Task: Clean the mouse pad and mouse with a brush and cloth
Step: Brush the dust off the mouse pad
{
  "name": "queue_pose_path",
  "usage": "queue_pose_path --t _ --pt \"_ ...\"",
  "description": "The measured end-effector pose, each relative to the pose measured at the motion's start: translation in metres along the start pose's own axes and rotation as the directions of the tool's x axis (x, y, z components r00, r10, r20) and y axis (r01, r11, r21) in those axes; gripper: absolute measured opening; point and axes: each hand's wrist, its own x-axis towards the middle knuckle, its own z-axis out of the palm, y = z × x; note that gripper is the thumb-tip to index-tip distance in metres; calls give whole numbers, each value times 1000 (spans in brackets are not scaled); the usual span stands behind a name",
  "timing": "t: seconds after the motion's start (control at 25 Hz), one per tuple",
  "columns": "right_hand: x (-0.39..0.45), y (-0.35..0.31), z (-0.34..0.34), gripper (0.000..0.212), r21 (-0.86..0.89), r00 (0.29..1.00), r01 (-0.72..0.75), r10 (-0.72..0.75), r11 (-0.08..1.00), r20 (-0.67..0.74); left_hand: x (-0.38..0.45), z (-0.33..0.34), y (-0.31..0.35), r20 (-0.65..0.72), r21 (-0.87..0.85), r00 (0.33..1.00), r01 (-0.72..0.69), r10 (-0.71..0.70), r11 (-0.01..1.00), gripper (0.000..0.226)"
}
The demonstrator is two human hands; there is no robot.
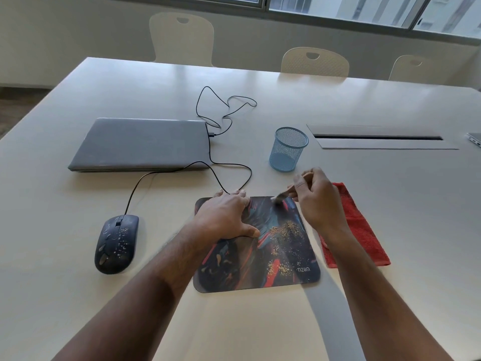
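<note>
A dark mouse pad (260,267) with red and blue streaks lies in front of me, with yellowish crumbs scattered over its right half. My left hand (223,217) lies flat on the pad's far left part, fingers spread. My right hand (316,198) grips a small brush (279,197) whose bristles touch the pad's far edge. A black wired mouse (115,243), speckled with crumbs, rests on the table to the left of the pad. A red cloth (360,230) lies folded right of the pad, partly hidden by my right forearm.
A shut grey laptop (140,143) lies at the back left, with the mouse cable (234,165) looping from it. A blue mesh cup (287,149) stands behind the pad. A cable slot (377,138) is set in the table at the right. Chairs line the far edge.
</note>
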Motion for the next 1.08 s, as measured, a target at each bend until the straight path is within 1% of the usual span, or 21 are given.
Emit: queue_pose_path --t 0.16,0.2,0.28,0.36,0.48,0.6,0.68,0.76,0.8,1.0,1.04,1.08 --pt "-4 0 5 23 -62 995 21 -15 998 98 0 0 0 11 -3 1000 -5 5 1000 89" --pt "-3 -2 5 23 -39 995 29 -25 999 98 1 1 0 12 -4 1000 -8 8 1000 88" --pt "-2 -6 7 21 40 998 37 -39 999 53 1 1 0 11 -3 1000 -12 12 1000 87" --pt "-5 -11 13 20 87 998 39 -43 995 45 1 0 0 20 13 999 -27 26 1000 91" --pt "-16 -11 24 23 83 991 50 -60 995 122 1 -2 1 48 33 999 -21 20 999 97" --pt "-15 -12 19 32 45 983 52 -59 998 175 3 -5 3 92 53 996 -11 6 999 97" --pt "-11 -13 14 30 83 989 48 -59 995 133 3 -7 3 105 49 994 -5 -1 999 99" --pt "-9 -13 15 22 147 996 50 -61 988 66 3 -8 3 104 56 995 -14 8 998 99" --pt "-10 -13 17 20 154 996 49 -61 987 68 3 -8 3 101 61 995 -17 11 998 100" --pt "-16 -13 18 27 59 968 81 -92 995 235 3 -8 4 82 57 997 -15 10 998 97" --pt "-14 -13 14 29 60 964 83 -95 995 249 3 -8 4 83 56 996 -17 12 998 97" --pt "-12 -13 11 29 71 967 86 -100 994 234 3 -8 4 86 51 996 -16 11 999 99"
